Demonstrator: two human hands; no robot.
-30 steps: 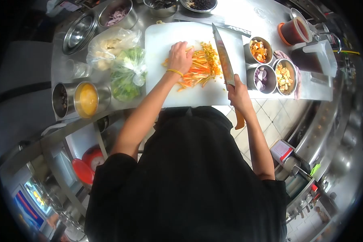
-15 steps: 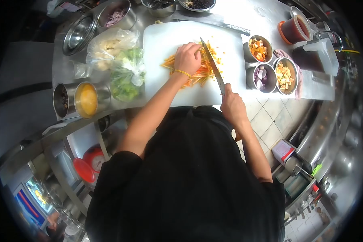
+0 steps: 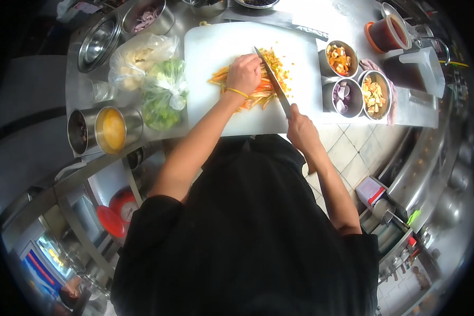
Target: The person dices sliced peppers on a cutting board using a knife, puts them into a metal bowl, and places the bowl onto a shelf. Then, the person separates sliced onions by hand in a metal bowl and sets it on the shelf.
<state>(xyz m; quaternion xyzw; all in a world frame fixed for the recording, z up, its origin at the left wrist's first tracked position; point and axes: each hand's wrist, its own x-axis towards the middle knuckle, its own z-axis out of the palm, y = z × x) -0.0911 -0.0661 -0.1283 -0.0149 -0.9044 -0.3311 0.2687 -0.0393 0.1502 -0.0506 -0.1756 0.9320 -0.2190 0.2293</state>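
My left hand (image 3: 244,73) is closed, its curled fingers pressing down on a pile of orange and yellow vegetable strips (image 3: 260,96) on the white cutting board (image 3: 210,47). A yellow band circles that wrist. Gripped by its handle in my right hand (image 3: 302,129) is a long kitchen knife (image 3: 274,81), its blade slanting across the pile beside my left fingertips. Small diced bits (image 3: 282,71) lie scattered to the right of the blade. The fingertips of my left hand are partly hidden.
Left of the board are knotted plastic bags of green vegetables (image 3: 163,108) and pale pieces (image 3: 137,60), plus a metal pot of yellow liquid (image 3: 111,131). Metal bowls of orange chunks (image 3: 338,59), purple onion (image 3: 342,97) and yellowish pieces (image 3: 374,97) stand right. A cleaver (image 3: 263,17) lies behind.
The knife and my right hand have shifted slightly up and left in view. My left hand still holds the strips. The whole view has moved a little.
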